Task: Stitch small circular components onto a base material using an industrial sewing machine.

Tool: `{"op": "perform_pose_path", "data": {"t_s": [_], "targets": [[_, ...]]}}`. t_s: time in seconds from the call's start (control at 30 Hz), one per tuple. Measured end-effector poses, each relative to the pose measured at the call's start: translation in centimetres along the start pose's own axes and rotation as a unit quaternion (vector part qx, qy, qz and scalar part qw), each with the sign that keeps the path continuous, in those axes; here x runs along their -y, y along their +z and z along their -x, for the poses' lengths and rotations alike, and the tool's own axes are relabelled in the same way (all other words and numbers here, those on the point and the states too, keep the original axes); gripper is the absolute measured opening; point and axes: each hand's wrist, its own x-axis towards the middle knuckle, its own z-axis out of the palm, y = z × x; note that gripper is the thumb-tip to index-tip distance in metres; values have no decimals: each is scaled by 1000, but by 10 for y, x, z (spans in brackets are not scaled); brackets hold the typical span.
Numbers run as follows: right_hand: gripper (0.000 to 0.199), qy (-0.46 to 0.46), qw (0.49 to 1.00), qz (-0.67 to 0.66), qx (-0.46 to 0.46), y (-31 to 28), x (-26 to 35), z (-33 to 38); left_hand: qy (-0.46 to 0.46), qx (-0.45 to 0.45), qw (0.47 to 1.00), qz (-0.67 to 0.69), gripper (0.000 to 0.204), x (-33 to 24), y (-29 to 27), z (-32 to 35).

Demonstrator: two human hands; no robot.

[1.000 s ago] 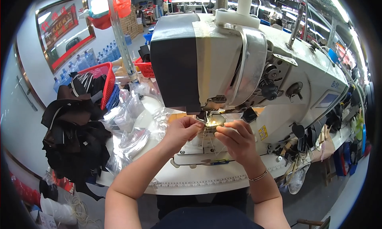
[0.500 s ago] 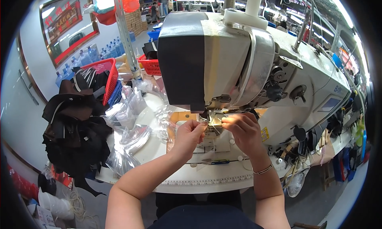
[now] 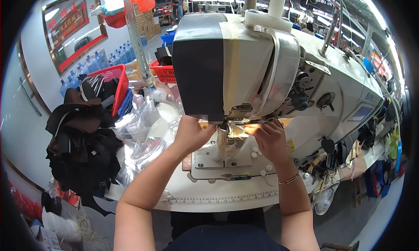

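Observation:
In front of me stands a large industrial sewing machine [image 3: 251, 67] with a dark front cover, its needle area [image 3: 226, 131] lit by a small lamp. My left hand [image 3: 194, 134] is just left of the needle, under the machine head, with its fingers drawn together; their tips are partly hidden and I cannot make out what they hold. On the other side, my right hand [image 3: 269, 138] is closed close to the presser foot. A thin dark rod shows at its fingertips, too small to name. Below lies the metal needle plate [image 3: 211, 161].
Thread snips [image 3: 236, 177] and several small white discs [image 3: 254, 155] lie on the table near a ruler strip [image 3: 218, 200]. Clear plastic bags [image 3: 142, 150] and a pile of black pieces [image 3: 80, 142] crowd the left. A red basket [image 3: 122, 83] stands behind them.
My left hand has moved up and left, away from the needle, and under the machine head. My right hand has shifted only slightly, staying by the presser foot. The needle plate is now more exposed.

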Motion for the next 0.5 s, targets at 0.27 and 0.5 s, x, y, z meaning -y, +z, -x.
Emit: {"op": "perform_pose_path", "data": {"t_s": [0.27,0.5], "targets": [[25,79,992,93,23,-15,9,-5,-86,219,966,110,42,-25,-12,-9],[33,51,998,30,29,-8,69,10,-259,288,914,119,36,-6,-11,-11]]}}
